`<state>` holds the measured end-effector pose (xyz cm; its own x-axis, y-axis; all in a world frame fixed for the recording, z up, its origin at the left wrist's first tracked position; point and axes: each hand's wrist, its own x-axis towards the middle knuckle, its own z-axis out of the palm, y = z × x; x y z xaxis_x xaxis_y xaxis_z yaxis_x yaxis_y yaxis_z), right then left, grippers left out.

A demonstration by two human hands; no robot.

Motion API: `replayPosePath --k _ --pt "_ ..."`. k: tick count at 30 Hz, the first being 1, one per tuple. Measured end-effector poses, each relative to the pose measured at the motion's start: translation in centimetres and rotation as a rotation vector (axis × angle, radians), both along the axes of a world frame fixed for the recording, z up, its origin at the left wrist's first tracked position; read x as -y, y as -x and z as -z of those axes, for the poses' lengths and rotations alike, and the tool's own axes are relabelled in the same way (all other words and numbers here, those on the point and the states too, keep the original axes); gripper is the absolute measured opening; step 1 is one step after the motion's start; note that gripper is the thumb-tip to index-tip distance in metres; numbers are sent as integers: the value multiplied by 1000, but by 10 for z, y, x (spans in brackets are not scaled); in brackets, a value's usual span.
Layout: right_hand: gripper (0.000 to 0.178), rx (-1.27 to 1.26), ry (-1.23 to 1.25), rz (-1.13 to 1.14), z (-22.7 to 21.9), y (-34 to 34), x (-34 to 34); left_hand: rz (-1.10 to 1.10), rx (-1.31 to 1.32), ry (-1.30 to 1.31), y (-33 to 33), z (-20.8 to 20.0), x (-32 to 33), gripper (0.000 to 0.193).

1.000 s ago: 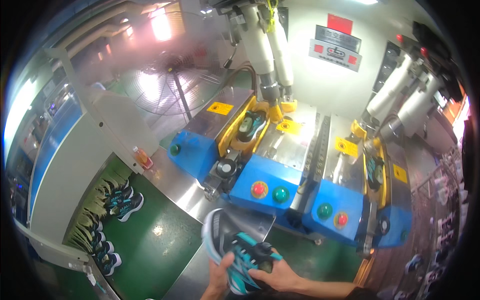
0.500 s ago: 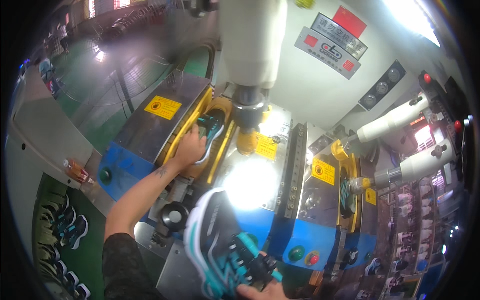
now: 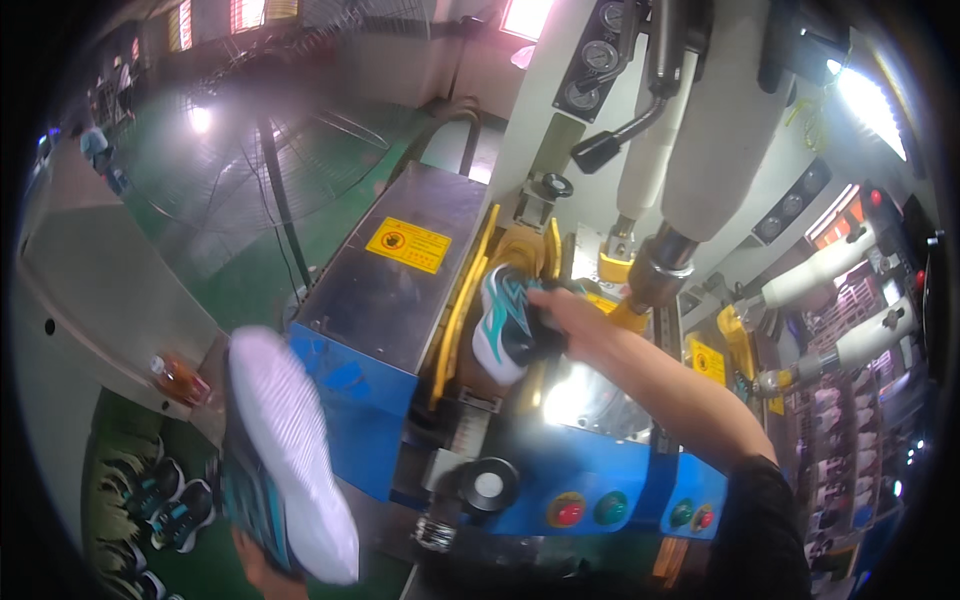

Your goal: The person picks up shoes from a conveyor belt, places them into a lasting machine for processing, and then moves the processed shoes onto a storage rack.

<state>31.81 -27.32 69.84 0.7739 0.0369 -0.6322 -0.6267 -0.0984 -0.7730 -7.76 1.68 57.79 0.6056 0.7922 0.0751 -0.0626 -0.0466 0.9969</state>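
At the lower left my left hand (image 3: 262,568) is closed around a sneaker whose pale ridged sole (image 3: 295,450) faces me. Its dark and teal upper shows along the left side, and most of the fingers are behind it. My right hand (image 3: 572,322) reaches across to a second sneaker (image 3: 508,322), black with teal stripes and a white sole. That sneaker is tilted in the left bay of the press, between yellow side pads (image 3: 462,315). The right fingers are closed on its upper and partly hidden.
A press cylinder (image 3: 690,150) hangs just right of my right hand. A black-knobbed lever (image 3: 600,150) sits above. Red and green buttons (image 3: 590,510) line the blue front panel. Several sneakers (image 3: 165,500) stand on a rack at lower left, below a bottle (image 3: 180,380). A fan (image 3: 265,150) stands behind.
My left hand has left the press bay and holds a sneaker at lower left. My right hand has carried its sneaker from the lower middle into the bay. The view has shifted left.
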Motion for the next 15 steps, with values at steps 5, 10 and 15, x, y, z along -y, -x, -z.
replayPosePath --k 5,10,15 --pt "64 663 846 24 105 -21 -65 -147 -201 29 85 -11 48 54" --pt "59 553 657 -84 86 -15 -67 -171 -633 265 146 30 124 63" --pt "69 504 754 -201 75 -22 -43 42 -677 -68 152 77 220 62"
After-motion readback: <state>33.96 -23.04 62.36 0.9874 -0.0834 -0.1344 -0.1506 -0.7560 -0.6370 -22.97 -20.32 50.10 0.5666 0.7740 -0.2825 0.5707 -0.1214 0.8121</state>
